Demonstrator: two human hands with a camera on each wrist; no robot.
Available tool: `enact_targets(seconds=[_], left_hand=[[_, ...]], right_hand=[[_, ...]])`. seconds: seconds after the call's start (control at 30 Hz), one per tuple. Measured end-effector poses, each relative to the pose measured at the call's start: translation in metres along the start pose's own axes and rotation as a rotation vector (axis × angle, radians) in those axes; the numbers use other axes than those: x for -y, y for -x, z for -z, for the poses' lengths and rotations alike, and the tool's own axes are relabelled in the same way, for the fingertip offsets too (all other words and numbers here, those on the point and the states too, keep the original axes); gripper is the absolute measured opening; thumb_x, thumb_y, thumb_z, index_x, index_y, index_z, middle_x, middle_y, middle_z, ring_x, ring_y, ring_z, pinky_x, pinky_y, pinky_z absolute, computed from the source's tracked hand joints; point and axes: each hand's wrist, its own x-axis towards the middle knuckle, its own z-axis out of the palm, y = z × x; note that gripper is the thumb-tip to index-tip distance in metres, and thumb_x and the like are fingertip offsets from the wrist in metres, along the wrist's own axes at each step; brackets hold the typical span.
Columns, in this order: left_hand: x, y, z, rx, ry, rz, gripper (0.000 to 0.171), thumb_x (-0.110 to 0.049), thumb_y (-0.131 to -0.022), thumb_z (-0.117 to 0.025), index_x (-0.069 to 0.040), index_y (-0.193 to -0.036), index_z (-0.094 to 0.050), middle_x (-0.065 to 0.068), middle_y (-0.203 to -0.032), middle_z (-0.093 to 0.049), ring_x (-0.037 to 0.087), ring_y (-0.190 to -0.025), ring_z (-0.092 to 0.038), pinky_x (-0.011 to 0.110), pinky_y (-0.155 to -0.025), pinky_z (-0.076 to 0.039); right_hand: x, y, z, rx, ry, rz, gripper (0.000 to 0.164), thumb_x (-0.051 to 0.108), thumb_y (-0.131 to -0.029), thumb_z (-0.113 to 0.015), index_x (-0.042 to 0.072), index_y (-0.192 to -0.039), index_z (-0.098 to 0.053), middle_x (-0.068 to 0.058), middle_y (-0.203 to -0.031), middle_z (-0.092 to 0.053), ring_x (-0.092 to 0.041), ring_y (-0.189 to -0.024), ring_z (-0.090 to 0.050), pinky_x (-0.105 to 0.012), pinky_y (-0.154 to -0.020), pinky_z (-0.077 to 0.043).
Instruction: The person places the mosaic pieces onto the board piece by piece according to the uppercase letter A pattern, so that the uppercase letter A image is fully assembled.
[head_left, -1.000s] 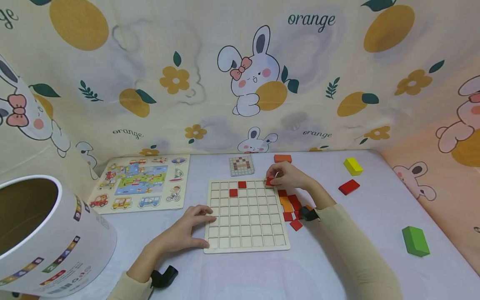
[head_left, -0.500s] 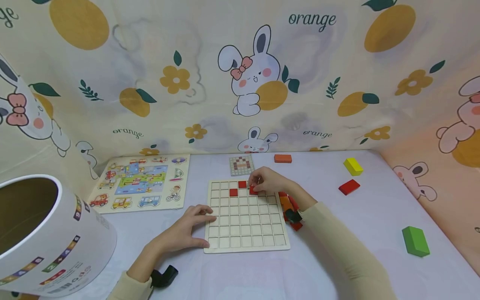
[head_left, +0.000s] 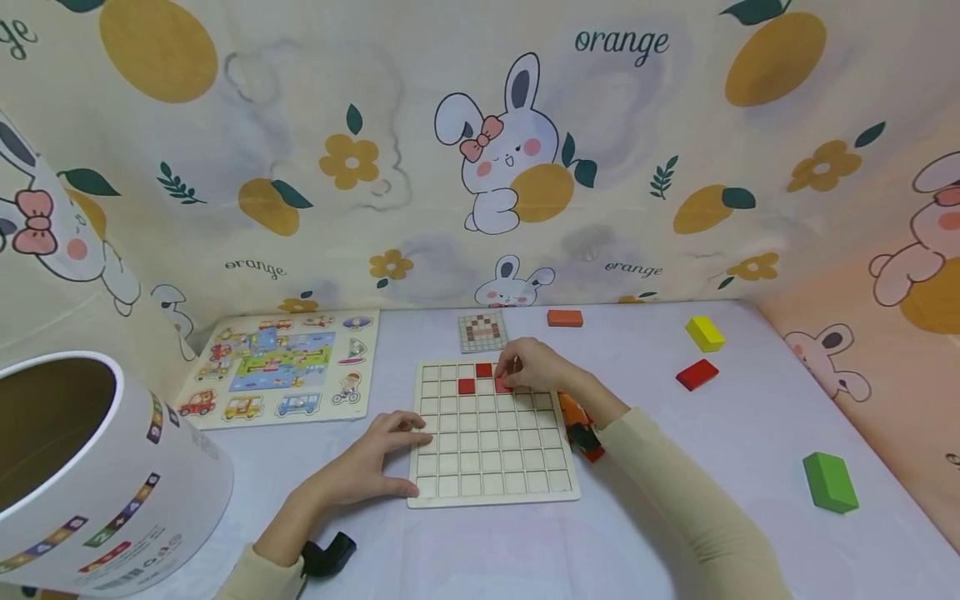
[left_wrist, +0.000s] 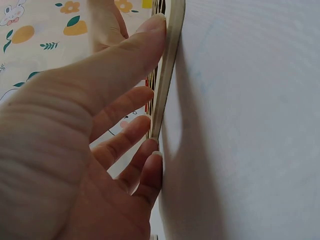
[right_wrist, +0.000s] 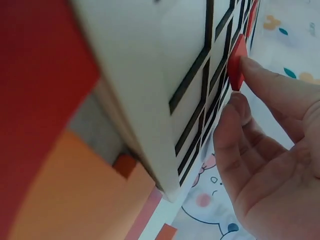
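A pale grid board (head_left: 480, 452) lies flat in the middle of the table. Two red square tiles, one red tile (head_left: 483, 369) at the top row and another red tile (head_left: 467, 386) a row lower, sit in its cells. My right hand (head_left: 536, 367) is over the board's upper part, its thumb and finger at a further red tile (right_wrist: 237, 62), which looks slightly tilted in the right wrist view. My left hand (head_left: 363, 467) rests along the board's left edge, with thumb (left_wrist: 135, 52) and fingertips touching the rim and the fingers loosely extended.
Loose orange and red pieces (head_left: 573, 410) lie by the board's right edge, partly under my right wrist. Behind stands a small pattern card (head_left: 482, 332). A picture puzzle (head_left: 352, 408) and white tub (head_left: 150, 533) are left; coloured blocks, including a green one (head_left: 830, 483), are right.
My right hand has moved left from the board's upper right corner with the red tile, lowering it to a cell in the second row. My left hand has stayed put.
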Motion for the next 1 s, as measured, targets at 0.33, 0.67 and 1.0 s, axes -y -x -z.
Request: enact_targets(seconds=[0.33, 0.67, 1.0], left_hand=[[0.003, 0.002, 0.002, -0.007, -0.006, -0.005, 0.069, -0.040, -0.075, -0.085, -0.014, -0.135, -0.063, 0.001, -0.144, -0.044, 0.024, -0.132, -0.035, 0.055, -0.110, -0.033], [0.003, 0.000, 0.001, -0.005, -0.021, -0.001, 0.069, -0.043, -0.076, -0.084, -0.015, -0.135, -0.063, 0.000, -0.144, -0.044, 0.024, -0.132, -0.035, 0.054, -0.109, -0.034], [0.000, 0.000, 0.000, 0.000, -0.007, 0.008, 0.069, -0.044, -0.075, -0.084, -0.014, -0.134, -0.063, 0.002, -0.144, -0.044, 0.026, -0.134, -0.035, 0.055, -0.110, -0.033]], right_hand=[[0.003, 0.001, -0.001, -0.012, 0.050, 0.002, 0.006, 0.001, -0.087, -0.074, 0.007, -0.087, -0.074, 0.002, -0.083, -0.066, -0.012, -0.075, -0.059, -0.027, -0.071, -0.050], [-0.019, 0.060, 0.033, -0.056, -0.090, -0.029, 0.018, 0.005, -0.091, -0.070, -0.001, -0.108, -0.070, -0.010, -0.101, -0.069, -0.024, -0.093, -0.058, -0.033, -0.081, -0.052], [-0.050, 0.137, 0.034, -0.048, -0.087, -0.127, 0.026, 0.008, -0.085, -0.077, 0.008, -0.110, -0.068, -0.005, -0.104, -0.065, -0.026, -0.097, -0.052, -0.029, -0.078, -0.048]])
